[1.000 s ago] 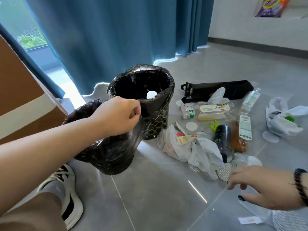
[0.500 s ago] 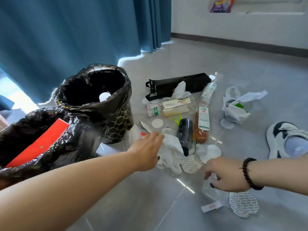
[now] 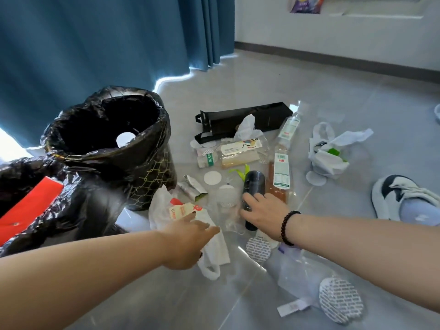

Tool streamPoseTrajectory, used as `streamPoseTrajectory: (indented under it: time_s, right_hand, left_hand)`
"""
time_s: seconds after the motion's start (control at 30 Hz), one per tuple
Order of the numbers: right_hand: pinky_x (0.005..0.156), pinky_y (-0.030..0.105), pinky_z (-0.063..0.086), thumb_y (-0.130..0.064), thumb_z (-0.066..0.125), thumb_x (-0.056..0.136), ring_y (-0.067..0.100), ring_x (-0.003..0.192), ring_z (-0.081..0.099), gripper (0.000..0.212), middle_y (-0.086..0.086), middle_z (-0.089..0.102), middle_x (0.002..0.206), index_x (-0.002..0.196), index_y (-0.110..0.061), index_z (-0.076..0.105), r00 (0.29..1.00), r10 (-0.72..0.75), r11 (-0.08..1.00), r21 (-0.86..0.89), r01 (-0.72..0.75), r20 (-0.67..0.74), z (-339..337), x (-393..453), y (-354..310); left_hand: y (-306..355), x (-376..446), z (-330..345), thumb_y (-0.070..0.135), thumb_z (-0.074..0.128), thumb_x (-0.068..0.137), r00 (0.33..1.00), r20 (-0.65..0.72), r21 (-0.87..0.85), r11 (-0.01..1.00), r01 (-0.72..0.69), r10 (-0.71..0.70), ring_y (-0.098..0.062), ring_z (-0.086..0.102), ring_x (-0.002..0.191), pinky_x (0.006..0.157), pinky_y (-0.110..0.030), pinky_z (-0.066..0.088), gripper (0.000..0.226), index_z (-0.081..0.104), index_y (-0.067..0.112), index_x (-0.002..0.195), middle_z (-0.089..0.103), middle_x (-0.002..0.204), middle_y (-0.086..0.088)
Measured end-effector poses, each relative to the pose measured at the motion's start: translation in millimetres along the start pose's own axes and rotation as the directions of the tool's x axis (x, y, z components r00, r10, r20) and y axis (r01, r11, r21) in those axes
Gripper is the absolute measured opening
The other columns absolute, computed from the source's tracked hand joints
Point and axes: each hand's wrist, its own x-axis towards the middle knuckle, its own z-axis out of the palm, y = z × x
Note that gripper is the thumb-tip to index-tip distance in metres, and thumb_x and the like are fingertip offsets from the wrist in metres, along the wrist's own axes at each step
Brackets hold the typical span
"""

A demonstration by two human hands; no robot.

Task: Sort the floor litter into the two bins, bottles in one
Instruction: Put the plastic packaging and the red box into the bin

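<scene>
Two bins lined with black bags stand at the left. The nearer-centre bin [image 3: 152, 177] holds a white disc. The left bin [image 3: 78, 210] holds a red flat piece [image 3: 31, 203]. Litter lies on the grey floor to their right. My left hand [image 3: 190, 239] rests on a crumpled white plastic bag [image 3: 216, 251] with a red-and-white label. My right hand [image 3: 264, 215] wraps over the lower part of a dark bottle [image 3: 253, 184] lying on the floor. An amber bottle with a white label [image 3: 281, 172] lies just right of it, and a clear bottle [image 3: 289, 127] lies farther back.
A black paper bag [image 3: 242, 117], a small green-labelled bottle [image 3: 208, 159] and a clear packet [image 3: 240, 151] lie at the back. Foil seals [image 3: 340, 298] and a clear plastic bag [image 3: 300, 275] lie near my right arm. A white bag [image 3: 328, 153] and a shoe [image 3: 404, 201] are at the right.
My left hand left the bin's edge and came down onto the white plastic bag. My right hand moved forward from the foil seals onto the dark bottle.
</scene>
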Motion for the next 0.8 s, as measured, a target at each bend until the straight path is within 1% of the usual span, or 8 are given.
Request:
streamPoseTrajectory:
  time_s: [0.1, 0.2, 0.27, 0.33, 0.43, 0.5, 0.63, 0.8]
  right_hand:
    - [0.046, 0.031, 0.043, -0.017, 0.082, 0.054, 0.024, 0.056, 0.054, 0.033, 0.012, 0.059, 0.092, 0.082, -0.016, 0.065, 0.997, -0.079, 0.996, -0.049, 0.078, -0.017, 6, 2, 0]
    - [0.045, 0.029, 0.042, -0.018, 0.076, 0.055, 0.021, 0.056, 0.05, 0.03, 0.008, 0.055, 0.088, 0.081, -0.017, 0.062, 0.983, -0.137, 0.991, -0.011, 0.136, -0.121, 0, -2, 1]
    - [0.047, 0.031, 0.043, -0.02, 0.073, 0.055, 0.022, 0.059, 0.052, 0.035, 0.007, 0.054, 0.089, 0.087, -0.016, 0.061, 0.981, -0.077, 0.993, 0.077, 0.092, -0.179, -10, -5, 6]
    - [0.051, 0.034, 0.048, -0.021, 0.07, 0.059, 0.025, 0.064, 0.056, 0.036, 0.007, 0.055, 0.092, 0.093, -0.012, 0.06, 0.982, 0.002, 0.98, 0.194, 0.035, -0.188, -23, -8, 12]
    - [0.063, 0.035, 0.049, -0.029, 0.063, 0.077, 0.025, 0.077, 0.058, 0.032, 0.004, 0.052, 0.102, 0.104, -0.013, 0.056, 0.967, 0.182, 0.912, 0.397, -0.099, -0.178, -54, -12, 20]
    - [0.066, 0.027, 0.045, -0.036, 0.06, 0.082, 0.018, 0.083, 0.053, 0.027, -0.003, 0.048, 0.101, 0.103, -0.019, 0.054, 0.949, 0.291, 0.836, 0.516, -0.188, -0.125, -80, -14, 23]
    - [0.066, 0.019, 0.04, -0.037, 0.068, 0.076, 0.011, 0.079, 0.05, 0.022, -0.006, 0.052, 0.086, 0.082, -0.018, 0.06, 0.879, 0.435, 0.686, 0.704, -0.184, -0.194, -138, -18, 24]
    - [0.06, 0.007, 0.035, -0.037, 0.072, 0.07, 0.001, 0.067, 0.05, 0.017, -0.011, 0.054, 0.074, 0.076, -0.022, 0.064, 0.74, 0.542, 0.62, 0.784, -0.033, -0.398, -209, -14, 22]
  left_hand:
    - [-15, -21, 0, 0.027, 0.046, 0.095, 0.943, -0.33, -0.246, 0.968, -0.051, -0.034, -0.02, 0.046, 0.128, 0.106, -0.032, 0.037, 0.049, 0.037, 0.025, 0.142, 0.053, 0.137, 0.003]
    - [-38, -34, -22, 0.016, 0.05, 0.082, 0.676, -0.732, -0.196, 0.976, -0.094, -0.082, -0.024, 0.061, 0.108, 0.09, -0.038, 0.051, 0.04, 0.058, 0.014, 0.122, 0.065, 0.116, -0.003]
    - [-59, -40, -39, 0.01, 0.056, 0.074, 0.534, -0.838, -0.116, 0.993, 0.034, -0.116, -0.03, 0.052, 0.12, 0.1, -0.044, 0.042, 0.05, 0.056, 0.008, 0.124, 0.058, 0.128, -0.01]
    - [-80, -51, -53, 0.01, 0.063, 0.072, 0.474, -0.849, -0.139, 0.963, 0.23, -0.235, -0.032, 0.035, 0.134, 0.109, -0.048, 0.027, 0.065, 0.047, 0.004, 0.134, 0.043, 0.142, -0.015]
    - [-109, -61, -55, 0.014, 0.065, 0.077, 0.484, -0.761, -0.199, 0.865, 0.462, -0.433, -0.033, 0.024, 0.141, 0.113, -0.052, 0.02, 0.08, 0.026, 0.0, 0.146, 0.03, 0.149, -0.017]
    - [-122, -66, -52, 0.013, 0.056, 0.085, 0.529, -0.66, -0.225, 0.812, 0.538, -0.534, -0.032, 0.042, 0.131, 0.108, -0.048, 0.031, 0.077, 0.015, 0.002, 0.149, 0.032, 0.148, -0.015]
    - [-117, -66, -54, 0.003, 0.056, 0.083, 0.604, -0.657, -0.121, 0.854, 0.505, -0.451, -0.026, 0.064, 0.09, 0.065, -0.029, 0.042, 0.074, 0.021, 0.008, 0.148, 0.033, 0.141, -0.011]
    - [-95, -66, -52, -0.006, 0.071, 0.061, 0.612, -0.748, -0.045, 0.939, 0.34, -0.257, -0.022, 0.05, 0.048, 0.033, -0.028, 0.038, 0.067, 0.057, 0.005, 0.125, 0.056, 0.103, -0.014]
